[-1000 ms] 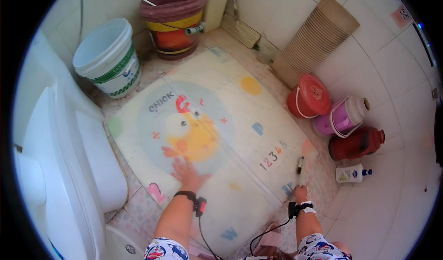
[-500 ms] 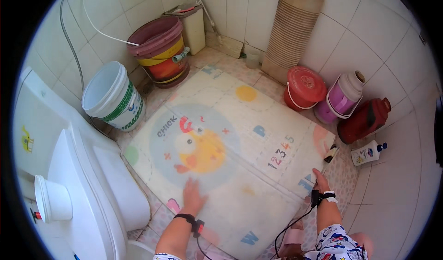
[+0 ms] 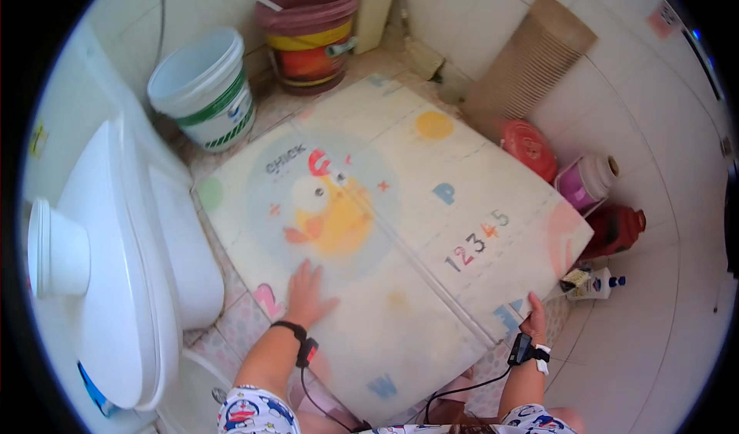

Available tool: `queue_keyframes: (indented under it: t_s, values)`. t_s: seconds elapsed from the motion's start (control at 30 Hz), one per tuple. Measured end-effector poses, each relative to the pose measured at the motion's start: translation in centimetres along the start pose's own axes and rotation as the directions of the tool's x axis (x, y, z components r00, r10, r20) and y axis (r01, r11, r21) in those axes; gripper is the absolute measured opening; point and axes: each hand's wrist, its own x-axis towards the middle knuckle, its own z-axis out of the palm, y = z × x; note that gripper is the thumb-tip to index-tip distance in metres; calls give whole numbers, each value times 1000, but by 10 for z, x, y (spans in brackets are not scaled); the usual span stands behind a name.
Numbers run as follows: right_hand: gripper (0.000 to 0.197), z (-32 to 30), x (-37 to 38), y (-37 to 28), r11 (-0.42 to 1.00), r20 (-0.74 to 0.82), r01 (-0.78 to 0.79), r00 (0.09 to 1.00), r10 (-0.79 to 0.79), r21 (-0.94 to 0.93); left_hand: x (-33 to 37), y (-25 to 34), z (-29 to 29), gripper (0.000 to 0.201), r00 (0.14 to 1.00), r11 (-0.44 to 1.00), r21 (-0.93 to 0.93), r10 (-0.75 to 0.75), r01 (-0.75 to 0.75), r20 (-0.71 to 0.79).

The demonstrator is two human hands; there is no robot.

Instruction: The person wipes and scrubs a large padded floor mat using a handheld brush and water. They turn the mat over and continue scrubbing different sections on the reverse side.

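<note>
A large pale folding play mat (image 3: 419,284) with a chick picture, letters and numerals spreads out before me. A seam runs across it. My left hand (image 3: 308,297) lies palm down on the mat just below the chick, fingers spread. At the near right edge, my right hand (image 3: 533,320) grips the mat, thumb on top and the other fingers hidden beneath or behind the rim. A small dark clip-like piece (image 3: 573,281) shows at the mat's right corner. Dark straps with cables sit on both wrists.
A white toilet (image 3: 115,272) with a white tub (image 3: 60,248) on it stands left. Behind are a white-green bucket (image 3: 212,99) and a maroon bucket (image 3: 308,38). Along the right wall are a red-lidded bucket (image 3: 531,148), a purple thermos (image 3: 585,181), a red jug (image 3: 616,230) and a white bottle (image 3: 599,283).
The view has shifted, so the background sits higher. The mat's right side now overlaps more of the red bucket, jug and white bottle. Both hands keep their places on the mat.
</note>
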Motion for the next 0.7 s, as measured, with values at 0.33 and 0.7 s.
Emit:
queue_keyframes:
  t_s: [0.33,0.7]
  values:
    - [47,30,-8,-1,915,-49,399,914,-402,-65,30,-8,44,83,990,988,-132,68,-85,-123]
    - [49,79,-65,34,700,-163,642,690,-706,-314,59,7,103,78,955,922,-255,263,-291,-138]
